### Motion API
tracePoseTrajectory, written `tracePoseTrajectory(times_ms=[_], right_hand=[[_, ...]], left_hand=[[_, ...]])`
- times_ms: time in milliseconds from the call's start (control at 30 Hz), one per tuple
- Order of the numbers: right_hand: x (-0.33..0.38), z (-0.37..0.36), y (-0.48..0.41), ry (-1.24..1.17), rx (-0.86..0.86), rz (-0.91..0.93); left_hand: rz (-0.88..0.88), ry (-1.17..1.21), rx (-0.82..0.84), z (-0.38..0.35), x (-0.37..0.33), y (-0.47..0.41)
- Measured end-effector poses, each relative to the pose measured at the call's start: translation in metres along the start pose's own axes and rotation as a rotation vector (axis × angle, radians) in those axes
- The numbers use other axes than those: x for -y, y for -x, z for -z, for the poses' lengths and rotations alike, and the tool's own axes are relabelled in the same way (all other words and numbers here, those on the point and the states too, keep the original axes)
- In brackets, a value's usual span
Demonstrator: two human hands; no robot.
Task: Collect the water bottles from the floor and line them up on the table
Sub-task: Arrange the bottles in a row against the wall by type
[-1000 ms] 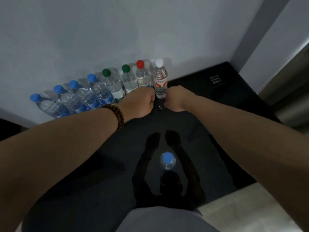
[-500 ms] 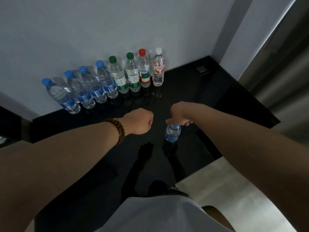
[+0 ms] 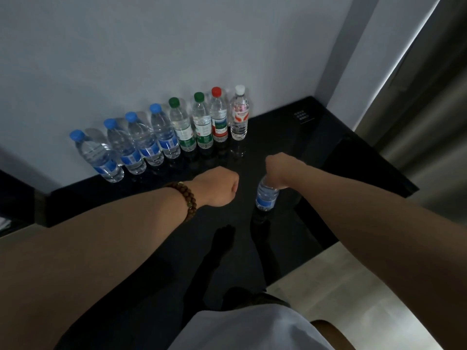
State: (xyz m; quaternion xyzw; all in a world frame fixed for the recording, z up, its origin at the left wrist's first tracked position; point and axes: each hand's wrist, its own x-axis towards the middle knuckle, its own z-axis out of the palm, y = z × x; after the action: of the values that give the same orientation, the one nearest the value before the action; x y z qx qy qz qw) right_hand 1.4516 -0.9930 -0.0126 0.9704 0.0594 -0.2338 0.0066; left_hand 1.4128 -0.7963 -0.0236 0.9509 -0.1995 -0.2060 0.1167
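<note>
1. The right hand [image 3: 278, 170] grips the top of a small clear plastic water bottle with a blue label [image 3: 266, 198]. Its fingers curl round the neck and cap and hide them, so the body hangs straight down below the knuckles. A top grip like this suits setting a bottle down upright on its base.
2. Below those fingers, the bottle's base is at the glossy black table [image 3: 336, 157] or just above it. I cannot tell whether it touches, since its reflection begins right at the base.
3. The left hand [image 3: 219, 185] is closed in a fist with nothing in it, just beside the right hand's fingers and level with them. A brown wooden bead bracelet [image 3: 188, 198] sits on its wrist. The hand looks idle, perhaps ready to steady the bottle.
4. Beyond both sets of knuckles, a row of eight clear plastic water bottles [image 3: 164, 135] stands upright against the pale grey wall [image 3: 177, 46]. They are packed side by side and grouped by cap: four blue, two green, one red, and a white-capped bottle [image 3: 238, 117] at the end nearest the right hand's fingers. The wall likely serves as a straight edge to line them against.
5. The held bottle is well apart from the row. Its natural place seems to be ahead of the fingers, beside the white-capped bottle.
</note>
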Motion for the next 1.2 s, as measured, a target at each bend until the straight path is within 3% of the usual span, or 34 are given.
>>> tracePoseTrajectory(times_ms=[400,767,1200], right_hand=[[-0.045,0.078,-0.133,-0.192,-0.180,0.046],[-0.056,0.116,-0.257,-0.144,-0.178,0.159],[-0.051,0.111,-0.302,-0.169,-0.150,0.162]], left_hand=[[0.225,0.092,-0.026,0.045,0.014,-0.098],[0.406,0.200,-0.158,0.061,0.040,-0.179],[0.458,0.294,-0.259,0.032,0.054,-0.229]])
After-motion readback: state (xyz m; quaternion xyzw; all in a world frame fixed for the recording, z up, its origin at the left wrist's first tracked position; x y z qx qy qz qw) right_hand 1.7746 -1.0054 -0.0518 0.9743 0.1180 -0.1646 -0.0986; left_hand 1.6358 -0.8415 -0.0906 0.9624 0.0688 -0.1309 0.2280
